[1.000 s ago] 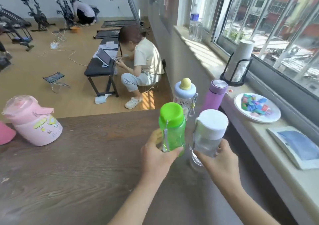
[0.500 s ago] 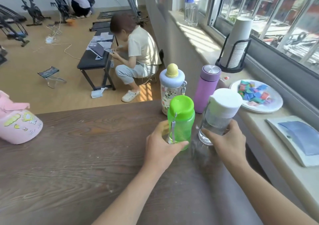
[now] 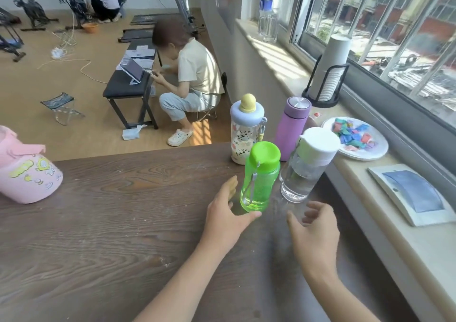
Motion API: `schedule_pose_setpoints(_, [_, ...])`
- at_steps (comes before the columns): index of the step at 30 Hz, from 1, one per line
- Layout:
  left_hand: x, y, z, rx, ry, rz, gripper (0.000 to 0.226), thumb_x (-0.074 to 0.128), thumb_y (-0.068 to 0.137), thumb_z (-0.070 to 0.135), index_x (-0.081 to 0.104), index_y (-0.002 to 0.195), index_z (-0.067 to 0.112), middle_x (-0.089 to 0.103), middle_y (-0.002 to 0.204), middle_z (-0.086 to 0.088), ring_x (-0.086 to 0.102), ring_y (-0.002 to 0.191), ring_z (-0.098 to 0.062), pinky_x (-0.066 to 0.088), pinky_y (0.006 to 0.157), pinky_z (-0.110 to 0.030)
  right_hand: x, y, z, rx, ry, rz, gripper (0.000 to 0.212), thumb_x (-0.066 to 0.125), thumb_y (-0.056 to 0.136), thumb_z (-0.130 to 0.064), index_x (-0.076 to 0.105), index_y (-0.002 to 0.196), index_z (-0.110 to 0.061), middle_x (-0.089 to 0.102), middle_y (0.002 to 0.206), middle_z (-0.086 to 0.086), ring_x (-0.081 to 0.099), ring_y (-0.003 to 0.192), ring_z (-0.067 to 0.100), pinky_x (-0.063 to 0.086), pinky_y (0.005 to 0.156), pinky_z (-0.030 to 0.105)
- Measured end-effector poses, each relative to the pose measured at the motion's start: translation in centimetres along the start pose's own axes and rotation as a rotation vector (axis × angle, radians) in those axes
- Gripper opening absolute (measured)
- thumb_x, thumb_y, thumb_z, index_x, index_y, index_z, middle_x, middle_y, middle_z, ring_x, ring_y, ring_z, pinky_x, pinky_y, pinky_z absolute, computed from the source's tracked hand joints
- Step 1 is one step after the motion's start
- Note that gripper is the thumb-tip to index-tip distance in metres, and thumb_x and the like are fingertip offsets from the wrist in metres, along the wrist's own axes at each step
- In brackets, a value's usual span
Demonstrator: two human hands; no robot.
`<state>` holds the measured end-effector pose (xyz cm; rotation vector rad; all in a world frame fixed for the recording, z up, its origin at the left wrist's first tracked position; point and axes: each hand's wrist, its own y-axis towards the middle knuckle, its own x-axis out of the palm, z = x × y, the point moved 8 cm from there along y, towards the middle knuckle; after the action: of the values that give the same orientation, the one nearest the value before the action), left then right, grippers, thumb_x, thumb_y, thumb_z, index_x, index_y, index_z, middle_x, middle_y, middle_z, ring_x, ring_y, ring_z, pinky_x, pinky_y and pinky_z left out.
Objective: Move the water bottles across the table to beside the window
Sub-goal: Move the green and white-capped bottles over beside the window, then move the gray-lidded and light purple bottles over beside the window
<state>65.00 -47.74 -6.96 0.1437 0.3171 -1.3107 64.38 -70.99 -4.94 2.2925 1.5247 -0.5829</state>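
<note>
- The green bottle [image 3: 260,177] stands upright on the wooden table [image 3: 111,223] near its window-side end, just ahead of the left hand [image 3: 227,219].
- The left hand is spread wide and grasps nothing; its thumb tip reaches the foot of the green bottle, but whether it touches cannot be told, and the fingers stand apart from the bottle's left side.
- The clear bottle [image 3: 308,166] with a white cap stands just beside the green one, ahead of the right hand [image 3: 314,230].
- The right hand is loose and empty, fingers curled, a gap between them and the clear bottle's base.
- Beyond these 2 bottles stand a cartoon-print bottle [image 3: 245,131] with a yellow knob and a purple flask [image 3: 292,126], both upright at the table's far edge.
- Far to the left of both hands lies a pink bottle [image 3: 24,171].
- To the right of the right hand runs the windowsill [image 3: 407,245], bearing a plate [image 3: 381,148] of coloured bits.
</note>
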Motion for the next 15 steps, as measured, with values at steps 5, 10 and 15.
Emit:
schedule_pose_setpoints(5, [-9.2,-2.4,-3.2,-0.025,0.088,0.099,0.055,0.093,0.079,0.012,0.066,0.110,0.047,0.072,0.122,0.008,0.071,0.096,-0.001,0.057,0.077,-0.017,5.5,-7.7,-4.2,-0.147,-0.014,-0.199,0.030,0.080,0.083,-0.008,0.058,0.088,-0.028,0.064,0.077,-0.005,0.060,0.077,0.007,0.042,0.068,0.010])
schedule_pose_setpoints(10, [-22.6,-4.6,-7.5,-0.025,0.133,0.252,0.046,0.088,0.084,0.005,0.071,0.095,0.046,0.075,0.103,0.007,0.072,0.085,-0.008,0.050,0.066,-0.011,16.5,-15.7,-11.2,-0.285,-0.007,-0.424,0.025,0.078,0.086,-0.015,0.059,0.094,-0.030,0.065,0.087,-0.010,0.060,0.080,0.008,0.052,0.069,0.022])
schedule_pose_setpoints(15, [-37.8,-11.5,-13.9,-0.139,0.111,0.490,0.030,0.080,0.087,0.009,0.078,0.079,0.038,0.074,0.074,0.009,0.067,0.069,-0.004,0.046,0.063,-0.010,28.2,-25.2,-17.9,-0.347,0.004,-0.600,0.024,0.078,0.088,-0.017,0.063,0.107,-0.020,0.066,0.102,-0.006,0.062,0.091,0.011,0.052,0.084,0.033])
